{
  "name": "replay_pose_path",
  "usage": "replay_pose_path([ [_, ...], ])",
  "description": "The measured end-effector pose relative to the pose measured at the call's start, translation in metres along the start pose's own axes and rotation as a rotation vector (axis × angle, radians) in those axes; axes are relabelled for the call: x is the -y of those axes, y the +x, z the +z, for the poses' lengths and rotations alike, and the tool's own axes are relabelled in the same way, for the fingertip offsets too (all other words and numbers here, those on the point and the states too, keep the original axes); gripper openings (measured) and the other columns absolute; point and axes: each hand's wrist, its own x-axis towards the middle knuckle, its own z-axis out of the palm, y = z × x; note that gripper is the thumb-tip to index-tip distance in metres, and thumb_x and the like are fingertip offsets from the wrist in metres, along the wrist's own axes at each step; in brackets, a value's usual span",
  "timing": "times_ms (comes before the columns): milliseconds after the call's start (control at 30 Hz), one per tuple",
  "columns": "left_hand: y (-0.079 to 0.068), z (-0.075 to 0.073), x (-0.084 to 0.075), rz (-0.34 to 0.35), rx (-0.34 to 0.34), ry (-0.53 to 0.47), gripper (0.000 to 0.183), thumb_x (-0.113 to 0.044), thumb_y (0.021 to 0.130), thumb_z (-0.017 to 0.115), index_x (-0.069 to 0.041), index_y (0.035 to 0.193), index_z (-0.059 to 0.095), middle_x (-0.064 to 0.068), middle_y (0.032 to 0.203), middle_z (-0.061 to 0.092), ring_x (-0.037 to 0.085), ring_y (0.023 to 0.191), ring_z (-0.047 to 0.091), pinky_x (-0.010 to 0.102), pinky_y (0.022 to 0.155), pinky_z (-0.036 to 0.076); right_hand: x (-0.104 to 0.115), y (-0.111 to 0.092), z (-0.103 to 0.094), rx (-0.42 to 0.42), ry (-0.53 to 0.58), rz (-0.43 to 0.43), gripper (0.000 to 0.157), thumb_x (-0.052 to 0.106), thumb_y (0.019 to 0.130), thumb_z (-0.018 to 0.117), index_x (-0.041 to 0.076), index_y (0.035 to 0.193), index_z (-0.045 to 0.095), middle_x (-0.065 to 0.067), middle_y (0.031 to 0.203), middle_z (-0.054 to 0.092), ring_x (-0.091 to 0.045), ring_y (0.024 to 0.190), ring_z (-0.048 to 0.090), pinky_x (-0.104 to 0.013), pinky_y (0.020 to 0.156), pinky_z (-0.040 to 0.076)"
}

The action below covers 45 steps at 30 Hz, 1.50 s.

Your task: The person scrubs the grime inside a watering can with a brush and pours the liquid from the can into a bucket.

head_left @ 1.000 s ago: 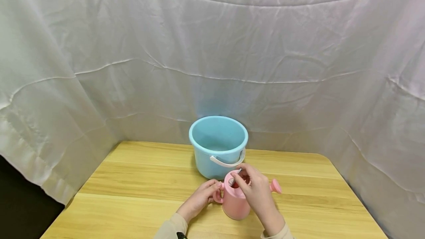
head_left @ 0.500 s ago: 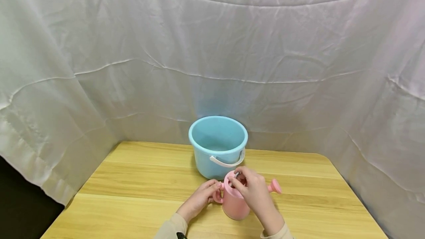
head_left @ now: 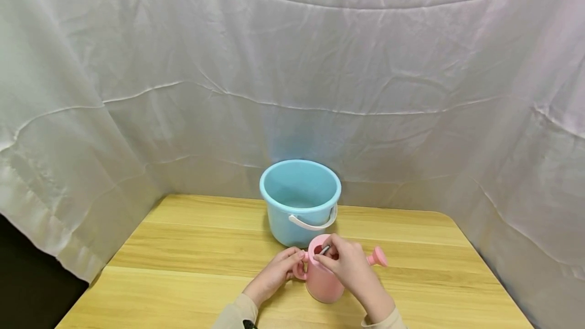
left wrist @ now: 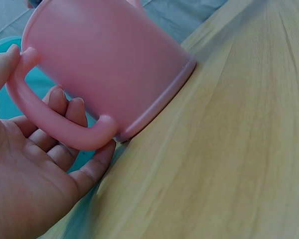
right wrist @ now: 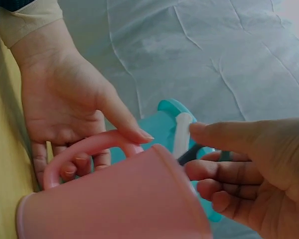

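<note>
A pink watering can [head_left: 325,284] stands upright on the table, spout to the right. My left hand [head_left: 275,271] grips its loop handle [left wrist: 60,124], thumb on the upper end and fingers curled through and beneath it. Over the can's top opening, my right hand [head_left: 351,264] pinches a thin dark stick [head_left: 325,250] between thumb and fingers. The same stick [right wrist: 190,154] shows only in part in the right wrist view, at the can's rim; its lower end is hidden, so its kind is unclear.
A light blue bucket [head_left: 279,222] with a white handle [head_left: 311,226] stands right behind the watering can. Pale curtains [head_left: 292,65] hang round the wooden table [head_left: 192,248] at the back and sides.
My right hand has shifted slightly over the can's opening. The pinched stick has turned, and its pale end, visible a second ago, is hidden now. Left hand and can have stayed still.
</note>
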Motion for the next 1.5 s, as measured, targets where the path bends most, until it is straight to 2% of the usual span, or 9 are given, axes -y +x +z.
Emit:
replay_pose_path([
  [167,0.0,-0.001,0.001,0.003,0.001,0.0,0.026,-0.032,0.102,0.048,-0.006,0.098,0.054,-0.002,0.075,0.053,0.013,0.075,0.059,0.027,0.08,0.055,0.0,0.0,-0.005,0.064,0.013,-0.018,0.023,0.008,0.076,0.08,0.012,0.078,0.058,0.01,0.058,0.05,0.005,0.054,0.039,-0.014,0.049,0.037],
  [333,0.001,-0.001,0.002,0.007,0.004,0.007,0.026,-0.032,0.102,0.047,-0.007,0.097,0.054,-0.001,0.078,0.053,0.013,0.075,0.059,0.027,0.08,0.055,-0.003,0.0,-0.002,0.056,-0.003,-0.057,0.025,0.009,0.077,0.08,0.013,0.077,0.055,0.01,0.057,0.046,0.005,0.053,0.036,-0.013,0.048,0.035],
  [500,0.001,0.001,0.001,0.005,0.003,0.006,0.027,-0.031,0.102,0.047,-0.006,0.097,0.054,-0.001,0.077,0.053,0.013,0.075,0.059,0.028,0.08,0.055,-0.008,0.0,0.004,-0.053,-0.044,-0.128,0.027,0.006,0.074,0.081,0.012,0.075,0.055,0.01,0.057,0.049,0.006,0.053,0.036,-0.013,0.048,0.036],
  [667,0.001,0.001,0.001,-0.001,-0.002,-0.001,0.029,-0.032,0.101,0.048,-0.004,0.101,0.055,-0.003,0.072,0.052,0.013,0.075,0.059,0.028,0.081,0.055,-0.011,0.001,0.01,-0.168,-0.053,-0.132,0.026,0.003,0.072,0.082,0.012,0.078,0.058,0.008,0.061,0.055,0.006,0.056,0.044,-0.013,0.049,0.041],
  [900,0.002,0.0,0.002,-0.005,-0.008,-0.001,0.024,-0.033,0.101,0.049,-0.01,0.098,0.057,-0.003,0.07,0.052,0.013,0.075,0.059,0.028,0.08,0.055,-0.013,0.003,0.008,-0.378,-0.08,-0.219,0.031,-0.006,0.066,0.084,0.007,0.08,0.059,0.007,0.062,0.051,0.004,0.057,0.041,-0.008,0.049,0.037],
  [1033,0.002,0.0,0.003,-0.003,-0.011,-0.001,0.024,-0.034,0.101,0.05,-0.011,0.097,0.057,-0.003,0.07,0.052,0.012,0.075,0.059,0.027,0.079,0.055,-0.011,0.004,0.006,-0.441,-0.094,-0.271,0.033,-0.008,0.064,0.084,0.007,0.079,0.059,0.006,0.064,0.052,0.002,0.058,0.043,-0.007,0.051,0.035],
  [1267,0.001,0.0,0.003,-0.001,-0.013,-0.002,0.026,-0.033,0.1,0.05,-0.007,0.098,0.056,-0.002,0.069,0.052,0.012,0.074,0.059,0.026,0.078,0.055,-0.009,0.004,0.005,-0.452,-0.115,-0.29,0.033,-0.008,0.064,0.083,0.006,0.079,0.059,0.005,0.064,0.05,0.0,0.058,0.044,-0.007,0.051,0.034],
  [1500,0.001,0.0,0.001,-0.002,-0.009,-0.003,0.027,-0.033,0.101,0.049,-0.007,0.098,0.055,-0.003,0.07,0.052,0.012,0.075,0.059,0.027,0.079,0.055,-0.008,0.003,0.003,-0.42,-0.142,-0.283,0.032,-0.005,0.064,0.085,0.008,0.079,0.059,0.007,0.063,0.048,0.002,0.057,0.04,-0.007,0.049,0.033],
])
